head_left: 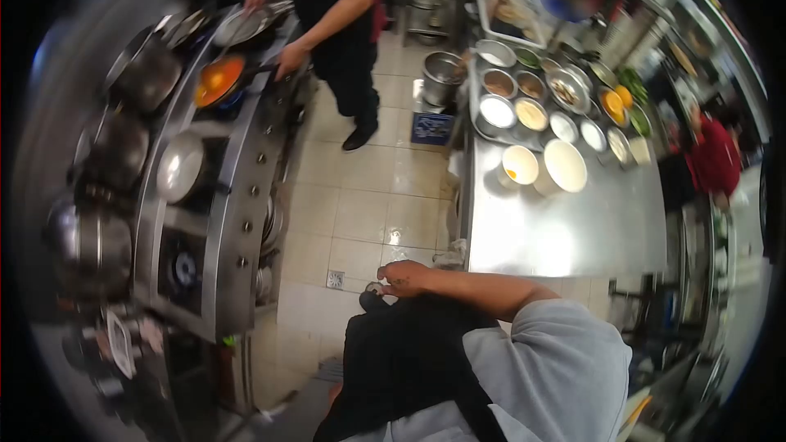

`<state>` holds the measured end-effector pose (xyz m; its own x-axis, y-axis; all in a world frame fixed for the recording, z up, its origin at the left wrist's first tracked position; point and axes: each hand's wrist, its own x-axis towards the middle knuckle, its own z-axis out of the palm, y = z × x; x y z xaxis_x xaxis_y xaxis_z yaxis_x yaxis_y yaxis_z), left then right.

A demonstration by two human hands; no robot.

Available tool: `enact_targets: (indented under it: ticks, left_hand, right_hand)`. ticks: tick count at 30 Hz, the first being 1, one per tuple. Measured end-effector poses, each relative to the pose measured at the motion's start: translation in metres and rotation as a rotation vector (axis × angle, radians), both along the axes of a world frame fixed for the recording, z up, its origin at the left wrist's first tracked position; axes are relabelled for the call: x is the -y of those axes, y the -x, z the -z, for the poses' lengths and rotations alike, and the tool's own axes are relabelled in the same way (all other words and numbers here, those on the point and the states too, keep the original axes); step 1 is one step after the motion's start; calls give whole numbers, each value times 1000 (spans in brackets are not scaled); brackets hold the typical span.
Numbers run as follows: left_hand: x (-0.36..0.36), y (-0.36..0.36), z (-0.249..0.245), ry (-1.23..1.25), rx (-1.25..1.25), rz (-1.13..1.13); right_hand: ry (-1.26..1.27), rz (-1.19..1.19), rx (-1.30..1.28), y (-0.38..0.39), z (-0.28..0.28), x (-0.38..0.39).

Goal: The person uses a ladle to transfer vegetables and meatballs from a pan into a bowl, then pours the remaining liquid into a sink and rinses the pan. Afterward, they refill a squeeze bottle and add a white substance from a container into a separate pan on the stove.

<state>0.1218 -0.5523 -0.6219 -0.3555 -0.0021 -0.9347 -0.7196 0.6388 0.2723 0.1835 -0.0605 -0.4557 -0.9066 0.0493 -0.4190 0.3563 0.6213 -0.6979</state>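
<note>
My right hand (403, 278) hangs in front of my black apron (401, 352), above the tiled floor. Its fingers are loosely bent, with a gap between thumb and fingers, and I see nothing held in it. Beneath the fingers a dark shoe (373, 300) shows in part. My left hand is out of sight. Nearest to my right arm is the steel table (565, 233). On it stand a white tub (565, 165) and a smaller tub (518, 165) with an orange spot inside.
Several bowls of ingredients (530, 113) crowd the table's far end. At the left runs a stove (209, 278) with a pale wok (180, 166). Beyond, a co-worker (336, 24) holds a pan with orange flames (219, 80). Another person (714, 155) stands far right. A steel pot (442, 78) sits on a blue crate (431, 127).
</note>
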Motion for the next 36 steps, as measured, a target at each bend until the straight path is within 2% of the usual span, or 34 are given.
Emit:
enact_targets:
  ticks: [4, 9, 14, 17, 19, 20, 24, 28, 31, 33, 34, 36]
  left_hand:
    - [15, 111, -9, 55, -53, -24]
    - [-25, 238, -12, 26, -203, -5]
    - [-102, 283, -25, -167, -365, 5]
    - [-124, 279, -19, -285, -359, 125]
    - [-131, 259, -14, -311, -240, 266]
    - [-129, 243, -11, -281, -235, 242]
    - [-102, 194, -3, -133, -161, 372]
    - [-53, 169, 49, -17, -27, 569]
    - [-70, 136, -4, 55, -118, 460]
    - [-100, 110, -47, 68, -163, 417]
    - [-116, 98, -66, 69, -179, 410]
    - [-125, 85, -69, 29, -214, 386]
  right_hand:
    - [-71, 189, 66, 12, -1, 15]
    - [-57, 372, 195, -11, 1, 28]
    - [-51, 545, 178, -41, 7, 41]
    - [-51, 584, 166, -56, 1, 44]
    - [-46, 600, 169, -70, -7, 43]
    - [-17, 636, 157, -79, -13, 41]
    - [-12, 720, 117, -118, -30, 39]
    - [-11, 727, 21, -158, -19, 26]
    - [128, 787, -5, -181, -37, 7]
    - [152, 908, -123, -194, -50, -11]
    - [129, 1004, -196, -199, -46, -20]
    - [-174, 1051, -345, -203, -48, -50]
